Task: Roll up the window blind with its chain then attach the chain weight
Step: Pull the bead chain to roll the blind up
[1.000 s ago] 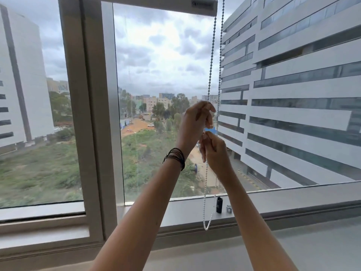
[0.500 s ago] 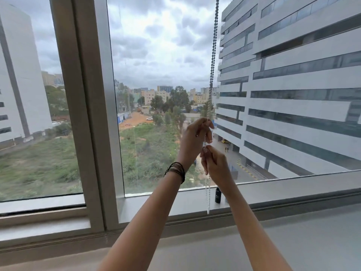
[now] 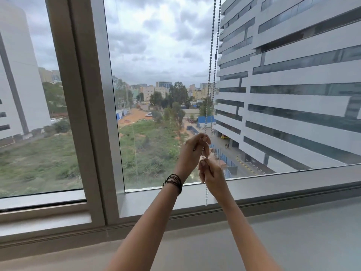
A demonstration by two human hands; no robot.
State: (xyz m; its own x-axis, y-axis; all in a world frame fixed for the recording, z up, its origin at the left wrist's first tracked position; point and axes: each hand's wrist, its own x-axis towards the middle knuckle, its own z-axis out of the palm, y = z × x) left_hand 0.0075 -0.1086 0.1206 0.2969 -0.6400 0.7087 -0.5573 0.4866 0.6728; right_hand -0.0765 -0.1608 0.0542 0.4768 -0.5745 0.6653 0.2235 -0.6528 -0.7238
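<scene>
Head camera looks down at both my arms, held out toward a big window. My left hand [image 3: 195,146] is the higher one. Its fingers curl in tight around the bead chain [image 3: 211,61], so it is closed on the chain. My right hand [image 3: 212,172] sits just under it, almost touching it. That hand is closed too, with the thumb pressed on top, and it pinches the same chain lower down.

The chain comes down from above the top of the picture as two thin strands side by side, in front of the glass. It runs past the tall grey building [image 3: 293,85] outside and goes into my left hand. One strand has a small dark bit partway up. Below my right hand, a short end of the chain hangs loose in front of the window frame [image 3: 283,184]. It stops just above the ledge [image 3: 293,241].

I cannot see the blind itself, and I cannot see the chain weight anywhere.

A bunch of thin black bands [image 3: 172,181] goes around my left wrist. A wide upright post of the frame [image 3: 88,114] stands well to the left of my hands. Outside, far below, I see green grass [image 3: 148,149], trees and grey clouds.
</scene>
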